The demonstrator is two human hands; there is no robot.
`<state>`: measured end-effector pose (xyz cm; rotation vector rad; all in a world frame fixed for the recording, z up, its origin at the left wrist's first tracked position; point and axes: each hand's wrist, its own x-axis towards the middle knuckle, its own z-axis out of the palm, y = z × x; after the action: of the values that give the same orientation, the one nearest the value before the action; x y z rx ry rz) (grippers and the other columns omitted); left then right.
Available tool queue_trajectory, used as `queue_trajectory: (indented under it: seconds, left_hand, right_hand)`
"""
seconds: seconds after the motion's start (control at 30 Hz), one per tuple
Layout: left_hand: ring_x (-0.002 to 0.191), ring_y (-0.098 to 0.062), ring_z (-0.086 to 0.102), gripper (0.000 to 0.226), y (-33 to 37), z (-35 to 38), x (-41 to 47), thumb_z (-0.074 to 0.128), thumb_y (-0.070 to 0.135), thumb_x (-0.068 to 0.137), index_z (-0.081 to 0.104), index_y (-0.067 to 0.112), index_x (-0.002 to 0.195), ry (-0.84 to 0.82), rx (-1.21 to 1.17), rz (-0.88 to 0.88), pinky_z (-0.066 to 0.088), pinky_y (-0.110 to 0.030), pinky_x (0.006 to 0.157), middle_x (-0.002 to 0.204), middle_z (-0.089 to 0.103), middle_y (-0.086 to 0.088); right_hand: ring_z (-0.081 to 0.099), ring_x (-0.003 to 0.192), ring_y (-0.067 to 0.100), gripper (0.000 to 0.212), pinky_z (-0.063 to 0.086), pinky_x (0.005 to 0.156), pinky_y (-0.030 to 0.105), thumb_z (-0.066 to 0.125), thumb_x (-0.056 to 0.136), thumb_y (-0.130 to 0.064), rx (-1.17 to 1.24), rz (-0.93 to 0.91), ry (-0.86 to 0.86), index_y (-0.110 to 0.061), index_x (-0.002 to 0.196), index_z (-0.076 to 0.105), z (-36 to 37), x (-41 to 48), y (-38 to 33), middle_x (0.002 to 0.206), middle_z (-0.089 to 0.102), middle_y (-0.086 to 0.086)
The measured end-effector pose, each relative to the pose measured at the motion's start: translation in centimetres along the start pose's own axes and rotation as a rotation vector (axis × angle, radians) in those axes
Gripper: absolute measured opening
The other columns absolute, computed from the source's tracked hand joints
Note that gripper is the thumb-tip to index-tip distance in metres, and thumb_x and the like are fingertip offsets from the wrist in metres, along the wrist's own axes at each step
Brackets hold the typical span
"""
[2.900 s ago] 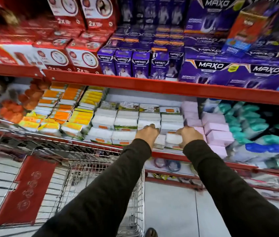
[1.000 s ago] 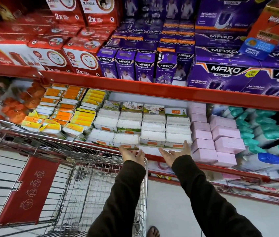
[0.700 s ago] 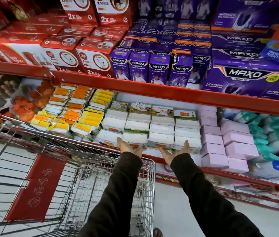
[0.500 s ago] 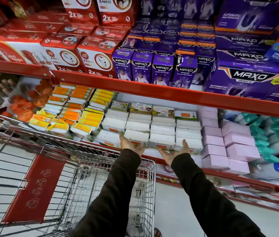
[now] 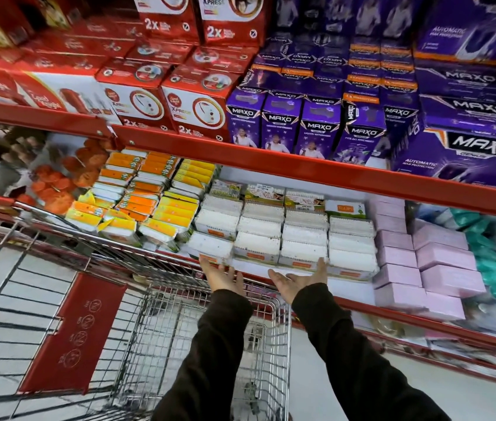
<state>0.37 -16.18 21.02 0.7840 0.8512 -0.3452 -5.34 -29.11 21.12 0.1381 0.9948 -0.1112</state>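
White packs point(image 5: 280, 235) stand in several neat rows on the middle shelf point(image 5: 316, 174) of a red store rack. My left hand point(image 5: 220, 276) is stretched out flat at the shelf's front edge, its fingertips close to the front left white pack. My right hand point(image 5: 299, 279) is also flat, palm turned up, with fingertips at the front packs further right. Neither hand holds anything. Both arms are in dark sleeves.
A wire shopping cart point(image 5: 155, 314) with a red flap point(image 5: 73, 332) stands below my arms, against the rack. Orange and yellow packs point(image 5: 149, 202) lie left of the white ones, pink boxes point(image 5: 423, 262) right. Purple MAXO boxes point(image 5: 316, 126) and red boxes point(image 5: 192, 107) fill the upper shelf.
Earlier both hands were curled on packs at the shelf front. Since then they have drawn back to the shelf edge and spread flat, and the white rows look squared up.
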Motion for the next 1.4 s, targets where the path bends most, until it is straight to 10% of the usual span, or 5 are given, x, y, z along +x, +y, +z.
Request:
queue_trajectory:
  seconds: [0.73,0.87,1.0,1.13,1.4]
  left_hand:
    - [0.154,-0.033,0.014,0.089,6.3,2.0,1.9,0.038,0.072,0.092,0.006,0.025,0.160,-0.133,0.206,-0.090,0.014,-0.050,0.125,0.168,0.009,-0.013]
    - [0.155,-0.028,0.012,0.061,5.1,2.2,1.1,0.037,0.041,0.106,0.017,0.018,0.159,-0.071,0.667,0.462,0.015,-0.044,0.125,0.168,0.009,-0.007]
    - [0.156,-0.021,-0.005,0.056,3.5,2.2,3.5,0.033,0.039,0.106,0.020,0.024,0.158,-0.276,1.511,0.965,-0.003,-0.046,0.127,0.169,0.000,-0.001]
    - [0.156,-0.023,-0.010,0.067,2.8,3.3,6.8,0.015,0.048,0.103,-0.006,0.020,0.160,-0.442,2.105,1.107,-0.007,-0.046,0.127,0.168,-0.010,-0.004]
    - [0.156,-0.022,-0.009,0.077,2.4,3.1,7.4,-0.011,0.048,0.087,-0.010,0.018,0.158,-0.411,2.284,1.180,-0.003,-0.047,0.128,0.168,-0.010,-0.007]
  right_hand:
    - [0.033,0.142,0.041,0.102,0.033,0.117,0.048,0.058,0.084,-0.067,-0.102,-0.098,0.088,-0.009,0.156,0.016,3.8,1.8,4.9,0.159,0.025,0.022]
    - [0.051,0.091,0.019,0.060,0.048,0.083,0.039,0.059,0.096,-0.036,-0.663,-0.596,0.288,-0.002,0.141,0.039,3.9,0.9,5.5,0.109,0.048,0.008]
    - [0.045,0.128,0.029,0.043,0.033,0.110,0.042,0.056,0.095,-0.027,-1.673,-1.529,0.229,-0.010,0.133,0.045,3.4,0.9,4.2,0.135,0.046,0.013]
    - [-0.002,0.153,0.034,0.072,-0.008,0.120,0.052,0.034,0.100,-0.046,-2.474,-1.417,0.290,-0.016,0.158,0.005,3.2,4.6,0.0,0.167,0.001,0.007]
    - [-0.007,0.154,0.025,0.074,-0.009,0.122,0.051,0.013,0.095,-0.057,-2.591,-1.314,0.245,-0.018,0.158,0.012,2.3,5.6,-1.6,0.167,0.003,0.002]
